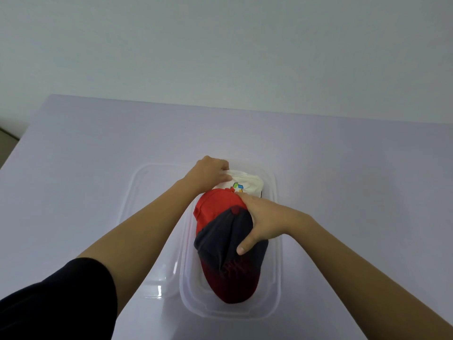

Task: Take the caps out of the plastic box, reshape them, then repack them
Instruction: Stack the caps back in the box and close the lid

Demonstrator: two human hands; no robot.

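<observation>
Head view: hands (263,220) gripping caps (228,244)

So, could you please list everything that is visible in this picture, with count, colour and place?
white cap: 1, white with a coloured logo, far end of the box
red and navy caps: red and dark navy, stacked in the box; exact count unclear
plastic box: 1, clear, on the table
lid: 1, clear, left of the box
table: 1, pale grey
left hand: grips the white cap
right hand: grips the navy cap
</observation>
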